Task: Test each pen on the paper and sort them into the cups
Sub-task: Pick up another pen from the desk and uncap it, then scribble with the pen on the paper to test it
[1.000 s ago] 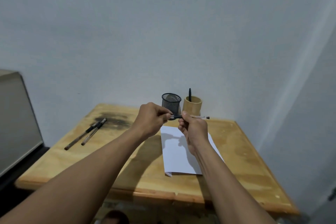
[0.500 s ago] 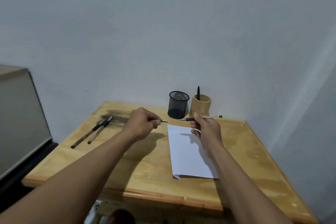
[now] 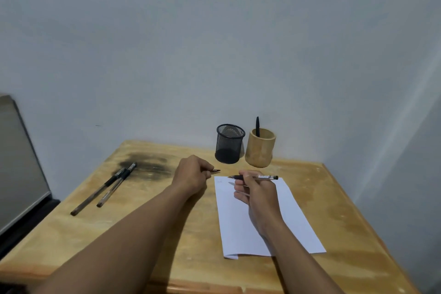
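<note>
The right hand (image 3: 256,192) is closing its grip around the uncapped pen (image 3: 253,177), hovering over the paper's (image 3: 293,217) top edge, while the left hand (image 3: 192,175) is pinching the cap (image 3: 215,170); tilting the tip down for a light stroke seems best

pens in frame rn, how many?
4: one in the right hand, uncapped; two lying side by side on the table at left; one standing in the bamboo cup. Mesh cup looks empty.

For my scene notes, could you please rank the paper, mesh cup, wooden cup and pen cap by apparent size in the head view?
1. Paper
2. Wooden cup and mesh cup: alike, unranked
3. Pen cap, in the left hand
</note>
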{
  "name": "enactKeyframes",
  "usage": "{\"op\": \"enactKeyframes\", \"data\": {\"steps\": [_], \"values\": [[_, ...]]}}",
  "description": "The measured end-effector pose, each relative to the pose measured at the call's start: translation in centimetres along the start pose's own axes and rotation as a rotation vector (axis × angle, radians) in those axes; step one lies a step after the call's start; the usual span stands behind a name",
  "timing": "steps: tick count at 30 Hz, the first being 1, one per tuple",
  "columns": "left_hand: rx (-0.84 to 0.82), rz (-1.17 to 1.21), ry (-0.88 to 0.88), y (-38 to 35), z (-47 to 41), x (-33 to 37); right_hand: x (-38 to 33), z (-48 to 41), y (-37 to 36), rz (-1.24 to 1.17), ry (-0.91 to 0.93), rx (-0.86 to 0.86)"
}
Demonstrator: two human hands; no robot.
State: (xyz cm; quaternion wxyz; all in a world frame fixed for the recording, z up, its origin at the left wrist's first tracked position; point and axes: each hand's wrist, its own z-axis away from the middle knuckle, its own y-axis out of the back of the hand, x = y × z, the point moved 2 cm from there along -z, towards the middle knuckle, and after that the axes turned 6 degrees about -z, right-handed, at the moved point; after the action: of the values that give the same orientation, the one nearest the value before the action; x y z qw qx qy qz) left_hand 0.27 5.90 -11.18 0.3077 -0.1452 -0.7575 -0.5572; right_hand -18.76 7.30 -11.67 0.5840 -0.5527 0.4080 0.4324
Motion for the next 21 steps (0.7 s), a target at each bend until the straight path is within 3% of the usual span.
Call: {"op": "enactKeyframes", "data": {"steps": [6,10,13,16,21], "values": [[0.005,-0.042,-0.003,-0.4,0.0,0.1,0.4,-0.1,0.1,0.012,0.028,-0.016],[0.074,-0.152,-0.179,1.0,3.1,0.1,0.4,0.0,0.0,0.056,0.042,-0.025],[-0.052,-0.306,-0.299,1.5,6.4,0.2,0.3,0.0,0.0,0.155,0.061,-0.007],[-0.244,-0.486,-0.236,1.1,8.0,-0.1,0.0,0.0,-0.3,0.230,0.053,0.010],[-0.229,-0.493,-0.230,0.7,8.6,-0.5,-0.6,-0.6,-0.7,0.324,0.016,0.003]]}}
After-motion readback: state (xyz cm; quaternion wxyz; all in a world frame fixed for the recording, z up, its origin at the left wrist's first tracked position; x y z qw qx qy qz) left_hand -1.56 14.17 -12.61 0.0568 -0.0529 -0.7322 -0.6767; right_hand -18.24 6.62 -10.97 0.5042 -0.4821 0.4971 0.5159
